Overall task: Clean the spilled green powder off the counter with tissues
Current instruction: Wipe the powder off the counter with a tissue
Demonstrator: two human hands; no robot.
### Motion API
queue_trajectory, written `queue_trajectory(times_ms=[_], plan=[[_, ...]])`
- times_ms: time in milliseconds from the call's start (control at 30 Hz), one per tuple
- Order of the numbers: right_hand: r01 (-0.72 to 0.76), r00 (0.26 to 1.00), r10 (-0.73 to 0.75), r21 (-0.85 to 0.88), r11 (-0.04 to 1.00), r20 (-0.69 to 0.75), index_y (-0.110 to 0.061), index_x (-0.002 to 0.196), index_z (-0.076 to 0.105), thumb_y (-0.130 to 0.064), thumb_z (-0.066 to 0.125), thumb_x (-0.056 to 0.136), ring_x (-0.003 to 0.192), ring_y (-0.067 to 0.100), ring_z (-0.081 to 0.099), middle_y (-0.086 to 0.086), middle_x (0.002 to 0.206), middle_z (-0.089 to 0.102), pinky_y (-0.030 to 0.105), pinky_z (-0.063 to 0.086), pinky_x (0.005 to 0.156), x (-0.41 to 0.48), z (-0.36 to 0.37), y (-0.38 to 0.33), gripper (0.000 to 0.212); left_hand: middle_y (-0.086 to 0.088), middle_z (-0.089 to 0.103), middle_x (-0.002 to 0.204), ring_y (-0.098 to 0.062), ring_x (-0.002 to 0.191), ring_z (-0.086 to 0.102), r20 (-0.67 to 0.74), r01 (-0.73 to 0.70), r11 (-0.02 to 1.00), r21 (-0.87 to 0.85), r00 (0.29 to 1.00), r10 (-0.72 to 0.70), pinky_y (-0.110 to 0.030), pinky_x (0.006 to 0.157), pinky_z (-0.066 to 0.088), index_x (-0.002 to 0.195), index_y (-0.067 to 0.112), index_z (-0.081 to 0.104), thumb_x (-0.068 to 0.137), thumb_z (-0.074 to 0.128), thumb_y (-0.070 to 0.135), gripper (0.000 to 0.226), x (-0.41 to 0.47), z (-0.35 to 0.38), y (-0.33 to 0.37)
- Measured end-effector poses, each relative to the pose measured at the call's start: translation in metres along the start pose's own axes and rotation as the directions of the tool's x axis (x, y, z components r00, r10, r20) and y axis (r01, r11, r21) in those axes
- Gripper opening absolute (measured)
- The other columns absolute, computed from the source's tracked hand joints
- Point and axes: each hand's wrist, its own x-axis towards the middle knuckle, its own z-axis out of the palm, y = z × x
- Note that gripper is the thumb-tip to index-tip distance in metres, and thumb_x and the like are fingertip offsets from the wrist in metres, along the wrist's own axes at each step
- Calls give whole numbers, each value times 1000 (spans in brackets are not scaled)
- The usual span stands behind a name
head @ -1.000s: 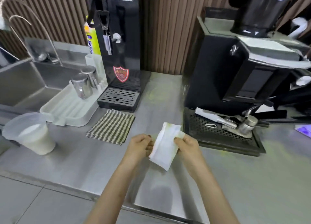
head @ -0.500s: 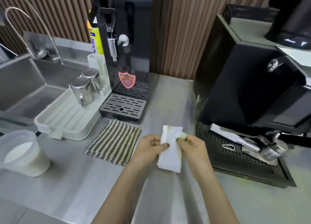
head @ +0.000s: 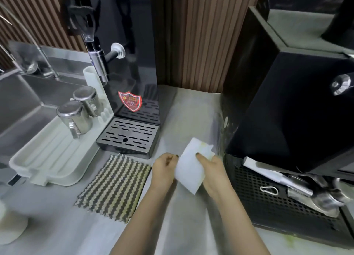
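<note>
Both hands hold one white tissue (head: 189,170) just above the steel worktop (head: 183,226). The left hand (head: 165,165) pinches its left edge, and the right hand (head: 212,170) grips the right side with the thumb laid across the top. The sheet's far corner is already stained yellow-green, while the large near face looks clean. It appears that the person is refolding the tissue to get a fresh surface before the next wipe.

The green powder (head: 199,120) shows as a faint film on the worktop in the lane between the hot-water dispenser (head: 126,63) and the black coffee machine (head: 287,111), thickest along the machine's foot. A second pale smear lies by the front of the machine's drip grate (head: 268,203), at the lower right.

To do this well:
- Fold the stained corner inward so that only clean paper meets the steel.
- Lay the pad flat under straight fingers.
- Start at the back of the lane and draw towards the body in one direction, without scrubbing to and fro, since dry powder would probably scatter or streak.
- Run the folded edge along the seam at the machine's base.
- Stay clear of the woven mat (head: 115,187), whose weave would trap dust.
</note>
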Motion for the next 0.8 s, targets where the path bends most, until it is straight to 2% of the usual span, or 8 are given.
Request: queue_trajectory(times_ms=[100,200,233,333,400,467,600,800], plan=[[328,897,-389,-276,904,-209,-5,93,59,-2,45,90,74,20,54,2,76,58,27,41,64,28,7,-25,15,-13,60,112,-24,107,51,46,-216,905,368,976,214,-13,90,31,111,1,59,93,39,8,27,15,4,-19],[542,656,-748,-625,561,-102,-1,108,61,10,41,85,96,21,52,11,103,59,9,34,82,69,20,-51,32,-20,40,139,-33,131,33,204,-380,723,577,924,323,-23,108,13,130,-2,44,90,15,30,58,20,6,-37],[536,671,-742,-685,492,-8,-1,115,57,8,40,86,105,24,51,14,115,56,11,32,88,89,25,-53,35,-19,32,145,-33,136,25,235,-400,667,629,915,327,-26,111,8,135,-2,37,87,8,35,67,21,7,-43],[298,890,-446,-857,421,90,1,129,42,-12,32,96,127,29,36,18,138,39,30,27,102,148,36,-25,37,-13,15,153,-27,142,7,284,-393,503,770,917,281,-31,116,0,143,2,21,85,-3,41,74,23,10,-63],[160,951,-293,-966,204,96,-3,143,19,-33,28,98,142,22,12,10,154,15,38,11,114,167,40,2,55,-13,15,153,-27,142,7,265,-358,486,797,931,252,-34,117,3,143,2,22,87,1,40,70,25,11,-67],[120,955,-287,-984,134,78,-8,146,3,-41,20,98,144,17,-4,3,157,-2,44,-1,115,177,38,11,61,-16,25,150,-29,140,18,234,-322,475,819,943,234,-38,115,11,139,0,31,91,12,36,63,25,11,-67],[-24,943,-320,-976,216,-94,-6,146,0,-34,17,98,144,17,-6,3,157,-3,47,-3,115,219,31,-22,58,-16,43,140,-30,131,39,206,-302,418,857,943,261,-45,108,29,130,-1,45,91,28,30,53,24,12,-70],[-2,948,-312,-981,196,-64,-3,146,9,-20,28,94,144,22,-1,9,156,5,46,-1,115,295,49,-71,58,-14,43,141,-27,132,38,180,-306,414,857,931,316,-38,107,18,132,0,44,90,31,28,52,26,14,-75]])
